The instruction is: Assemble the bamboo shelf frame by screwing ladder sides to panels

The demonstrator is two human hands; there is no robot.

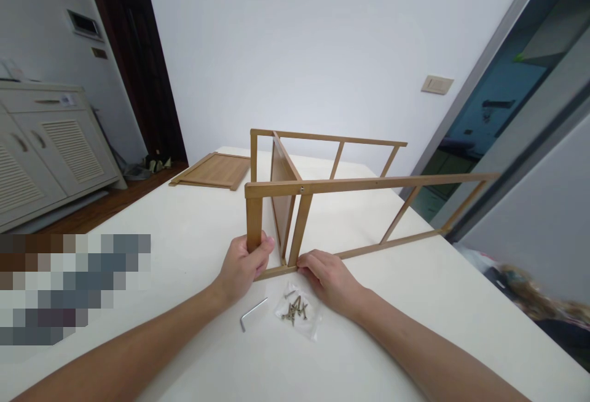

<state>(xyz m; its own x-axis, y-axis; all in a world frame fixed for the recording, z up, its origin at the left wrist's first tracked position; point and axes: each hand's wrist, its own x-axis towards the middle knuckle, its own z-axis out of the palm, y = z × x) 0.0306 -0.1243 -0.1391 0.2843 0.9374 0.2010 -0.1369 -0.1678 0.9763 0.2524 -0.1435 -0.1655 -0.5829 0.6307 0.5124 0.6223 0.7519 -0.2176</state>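
Observation:
A wooden shelf frame (378,185) lies on its side on the white table, with a wooden shelf panel (283,187) standing between its two ladder-like sides. My left hand (243,265) is wrapped round the short end bar of the nearer side, low down. At the bottom rail, beside the joint of a crossbar (301,230), my right hand (329,279) is closed with its fingertips pressed together. Whatever those fingertips hold is hidden. Between my forearms lie a hex key (252,309) and several screws (294,311) on a clear plastic bag (310,327).
Another wooden panel (214,170) lies flat at the table's far left. The white table (184,254) reaches toward the wall. A pale cabinet (50,137) stands left, and a doorway (483,107) opens at the right. Bundled items (530,291) sit beyond the right edge.

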